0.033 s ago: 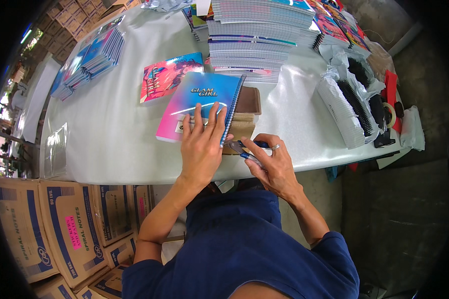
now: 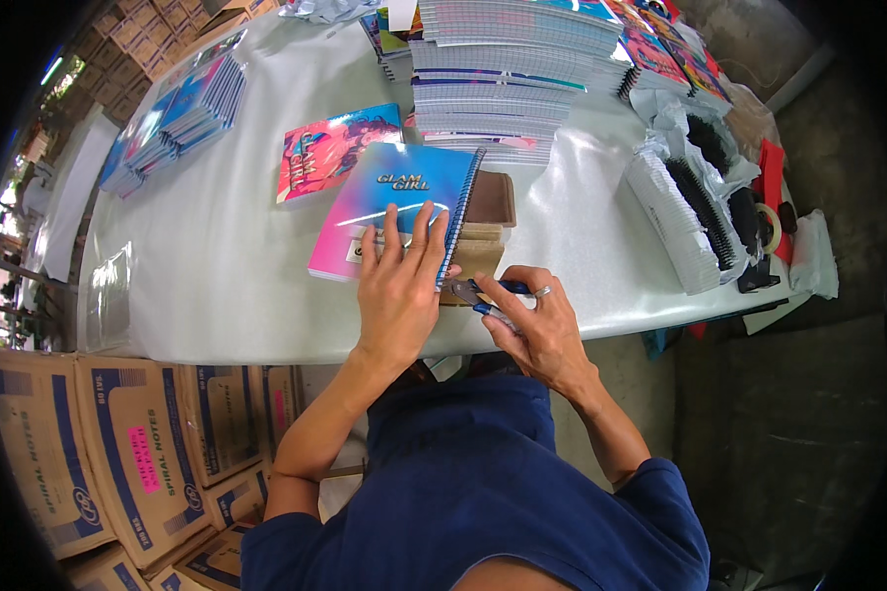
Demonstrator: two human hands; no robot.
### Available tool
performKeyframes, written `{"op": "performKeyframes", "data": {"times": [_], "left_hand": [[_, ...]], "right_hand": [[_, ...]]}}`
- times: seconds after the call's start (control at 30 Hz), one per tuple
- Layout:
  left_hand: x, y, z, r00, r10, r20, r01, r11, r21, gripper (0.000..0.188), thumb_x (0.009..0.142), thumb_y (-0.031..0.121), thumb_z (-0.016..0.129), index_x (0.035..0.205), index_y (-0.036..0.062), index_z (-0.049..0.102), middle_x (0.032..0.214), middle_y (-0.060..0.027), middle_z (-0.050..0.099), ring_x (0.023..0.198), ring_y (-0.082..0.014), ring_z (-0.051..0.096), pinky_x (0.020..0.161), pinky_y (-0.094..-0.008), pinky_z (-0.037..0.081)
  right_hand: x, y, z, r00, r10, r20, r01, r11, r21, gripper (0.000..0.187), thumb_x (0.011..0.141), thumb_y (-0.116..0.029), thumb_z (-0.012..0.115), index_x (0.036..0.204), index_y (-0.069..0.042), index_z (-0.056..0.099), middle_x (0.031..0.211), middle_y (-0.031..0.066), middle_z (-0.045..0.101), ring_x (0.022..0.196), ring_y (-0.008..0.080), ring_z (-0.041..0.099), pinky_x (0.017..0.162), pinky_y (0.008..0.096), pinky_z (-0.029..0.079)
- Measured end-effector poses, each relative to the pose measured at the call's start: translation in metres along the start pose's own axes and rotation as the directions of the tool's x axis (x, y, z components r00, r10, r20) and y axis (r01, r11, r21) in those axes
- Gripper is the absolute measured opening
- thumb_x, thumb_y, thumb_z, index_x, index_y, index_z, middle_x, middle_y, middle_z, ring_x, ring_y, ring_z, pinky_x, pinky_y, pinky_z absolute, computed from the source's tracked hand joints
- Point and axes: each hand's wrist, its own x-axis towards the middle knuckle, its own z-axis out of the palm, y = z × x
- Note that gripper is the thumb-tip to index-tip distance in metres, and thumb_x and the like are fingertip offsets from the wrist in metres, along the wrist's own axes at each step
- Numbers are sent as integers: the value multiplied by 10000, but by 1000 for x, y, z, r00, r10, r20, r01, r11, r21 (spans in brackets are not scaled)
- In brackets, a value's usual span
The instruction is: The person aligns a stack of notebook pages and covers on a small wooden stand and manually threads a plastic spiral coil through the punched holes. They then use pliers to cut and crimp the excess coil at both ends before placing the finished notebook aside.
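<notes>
The hands steady a spiral notebook and grip pliers

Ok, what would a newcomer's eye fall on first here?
Likely the pink and blue spiral notebook near the front edge of the table, the left hand spread on its cover, the right hand holding blue-handled pliers by its coil. Beyond it rises a tall stack of notebooks; cardboard boxes stand at lower left.
</notes>
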Motion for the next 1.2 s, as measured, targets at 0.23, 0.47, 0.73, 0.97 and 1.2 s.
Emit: {"op": "performKeyframes", "data": {"times": [0.23, 0.47, 0.73, 0.97, 1.2], "left_hand": [[3, 0, 0, 999, -40, -31, 40, 999, -4, 670, 763, 48, 732, 1386, 20, 486, 1375, -147, 553, 1281, -409, 491, 1028, -533, 381], [0, -9, -9, 999, -38, -10, 38, 999, -2, 629, 778, 45, 719, 1370, 26, 509, 1378, -121, 560, 1276, -393, 501, 1027, -530, 379], [-35, -121, -122, 919, -381, -100, 342, 898, -277, 569, 849, -1, 636, 1400, 40, 498, 1405, -119, 541, 1321, -333, 489, 1101, -425, 370], [-153, -156, -114, 786, -198, 586, 129, 979, 157, 814, 744, 338, 754, 1450, 85, 437, 1516, -121, 400, 1421, -368, 320, 1142, -539, 269], [-52, -172, -51, 860, -34, 509, 17, 999, 38, 936, 723, 392, 775, 1506, 134, 333, 1592, -89, 251, 1472, -364, 187, 1155, -578, 203]], "right_hand": [[4, -3, -2, 1000, -4, -12, 3, 998, -58, 483, 775, -116, 728, 1250, -111, 638, 1101, 134, 548, 980, 306, 566, 826, 419, 487], [22, 3, -12, 739, 304, 601, -650, 554, 520, 302, 967, -211, 600, 1208, -35, 644, 1049, 165, 596, 813, 240, 603, 672, 355, 491], [56, 53, -34, 969, 247, -17, -241, 958, 154, 279, 976, -113, 569, 1238, -40, 629, 997, 134, 581, 827, 226, 603, 739, 325, 505], [25, 177, 3, 992, 81, -95, -118, 857, -502, 326, 925, -152, 646, 1234, -47, 634, 1092, 135, 583, 994, 305, 559, 872, 373, 449], [71, 165, 7, 975, 61, -215, -104, 975, -195, 270, 864, -99, 697, 1131, -66, 681, 1135, 149, 603, 971, 321, 598, 812, 395, 506]]}}
